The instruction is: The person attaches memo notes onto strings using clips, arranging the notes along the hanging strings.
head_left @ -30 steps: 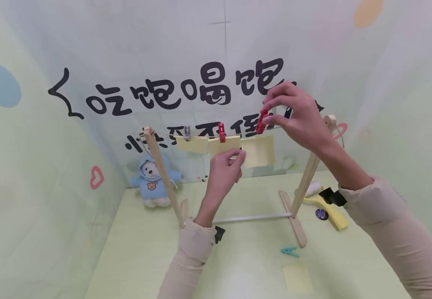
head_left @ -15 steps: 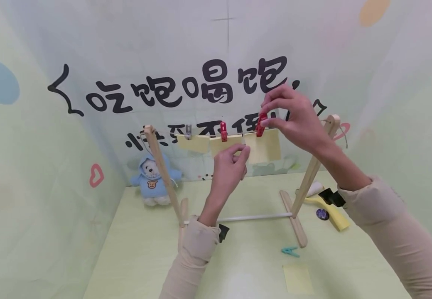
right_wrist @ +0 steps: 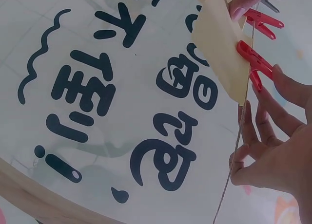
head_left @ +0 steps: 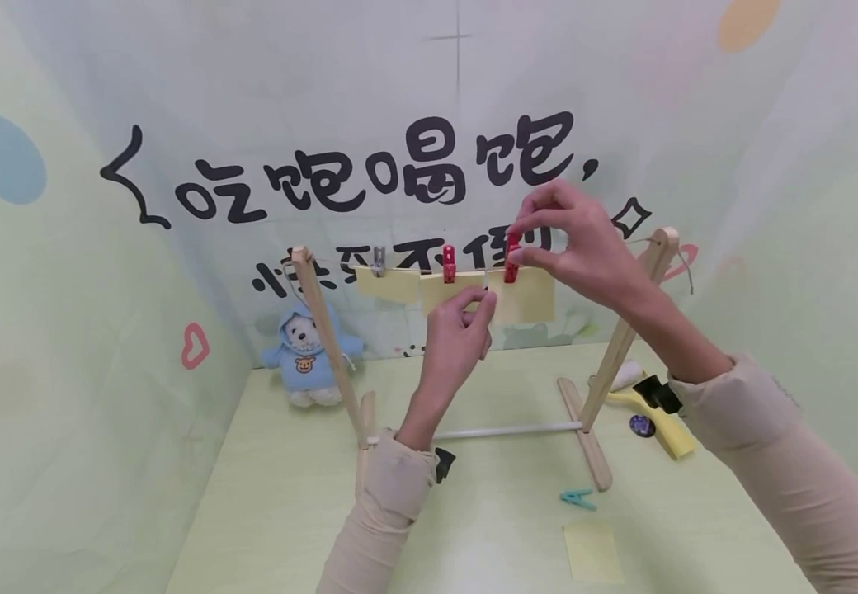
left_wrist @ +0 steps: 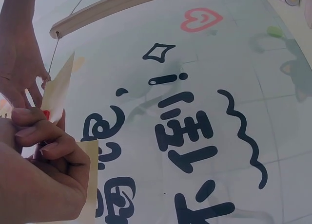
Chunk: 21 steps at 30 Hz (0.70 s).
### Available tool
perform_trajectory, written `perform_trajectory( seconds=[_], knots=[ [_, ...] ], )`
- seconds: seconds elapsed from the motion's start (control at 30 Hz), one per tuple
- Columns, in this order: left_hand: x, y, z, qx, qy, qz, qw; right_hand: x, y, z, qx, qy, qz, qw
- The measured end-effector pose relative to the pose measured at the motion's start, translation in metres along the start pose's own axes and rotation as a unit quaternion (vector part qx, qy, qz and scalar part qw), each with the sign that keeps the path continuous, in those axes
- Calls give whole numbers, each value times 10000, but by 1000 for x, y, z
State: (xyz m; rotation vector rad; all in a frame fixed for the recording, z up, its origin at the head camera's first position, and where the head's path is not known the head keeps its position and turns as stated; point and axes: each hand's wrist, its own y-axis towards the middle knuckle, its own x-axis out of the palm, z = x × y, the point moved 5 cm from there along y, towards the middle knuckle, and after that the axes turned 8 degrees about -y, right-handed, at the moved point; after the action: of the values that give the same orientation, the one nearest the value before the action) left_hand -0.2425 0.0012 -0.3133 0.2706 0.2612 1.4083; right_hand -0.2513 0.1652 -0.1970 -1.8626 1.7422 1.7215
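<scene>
My right hand (head_left: pixel 585 243) pinches a red clothespin (right_wrist: pixel 256 61) between thumb and fingers. Its jaws sit over the string (right_wrist: pixel 226 180) and the top edge of a pale yellow paper sheet (head_left: pixel 525 301). With thumb and index finger, my left hand (head_left: pixel 454 334) pinches that sheet near its upper left edge; its other fingers curl in. Left of it hang two more yellow sheets on the string, one under a second red clothespin (head_left: pixel 449 264), the other under a grey clothespin (head_left: pixel 379 261). My left hand partly covers the middle sheet.
A wooden frame (head_left: pixel 618 355) carries the string between two posts. On the table (head_left: pixel 288 503) lie a teal clothespin (head_left: pixel 577 498) and a yellow sheet (head_left: pixel 593 553). A plush bear (head_left: pixel 306 363) sits back left; a yellow object (head_left: pixel 662 429) and white roll (head_left: pixel 625 374) lie at right.
The red clothespin in my right hand has come down and slightly left, from above the sheet onto its top edge and the string. My left hand has shifted slightly right, still on the sheet.
</scene>
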Motion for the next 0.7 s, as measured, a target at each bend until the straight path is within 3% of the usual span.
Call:
perform_trajectory(
  seconds=[0.37, 0.57, 0.7],
  knots=[
    [1, 2, -3, 1, 38, 159, 9999, -6, -10, 2, 58, -197, -4, 9998],
    [2, 0, -5, -26, 60, 236, 9997, -29, -56, -10, -88, -31, 617, 9981],
    [2, 0, -8, -8, 106, 279, 9996, -38, -94, -14, -4, 143, 713, 9974]
  ],
)
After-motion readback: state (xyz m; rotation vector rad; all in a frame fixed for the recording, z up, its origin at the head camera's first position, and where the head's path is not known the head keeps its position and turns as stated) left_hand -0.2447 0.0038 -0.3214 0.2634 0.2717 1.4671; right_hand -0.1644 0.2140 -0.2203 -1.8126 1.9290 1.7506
